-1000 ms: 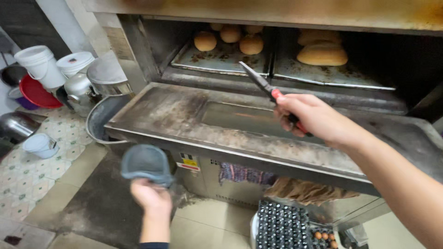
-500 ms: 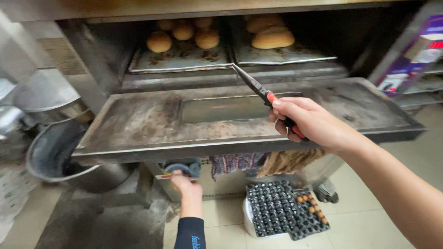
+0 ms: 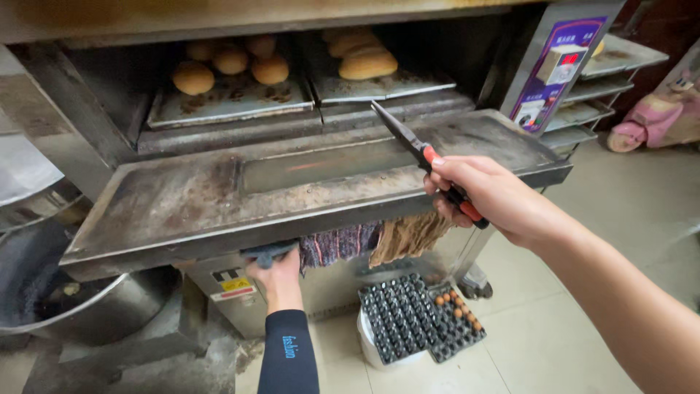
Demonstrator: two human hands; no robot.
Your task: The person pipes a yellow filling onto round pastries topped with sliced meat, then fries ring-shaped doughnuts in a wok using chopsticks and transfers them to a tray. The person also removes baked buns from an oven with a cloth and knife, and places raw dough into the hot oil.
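The knife (image 3: 408, 138) sits in the right hand (image 3: 485, 197), which is wrapped tight around its red-and-black handle, with the dark blade pointing up and away over the open oven door (image 3: 219, 197). It looks light, stiff and sharp, so the handle is the only safe place to grip; the blade should stay clear of fingers. The left hand (image 3: 277, 277) reaches under the front edge of the door, closed around a small dark grey-blue object (image 3: 268, 252) that is partly hidden, so its kind is hard to tell. Just beside it, striped and tan cloths (image 3: 379, 239) hang below the door. Inside the oven, round buns (image 3: 230, 62) rest on the left baking tray (image 3: 226, 102) and longer loaves (image 3: 361, 58) on the right one. On the floor stand black egg trays (image 3: 408, 321) with a few brown eggs, and a large metal bowl (image 3: 65, 299) stands at the left.
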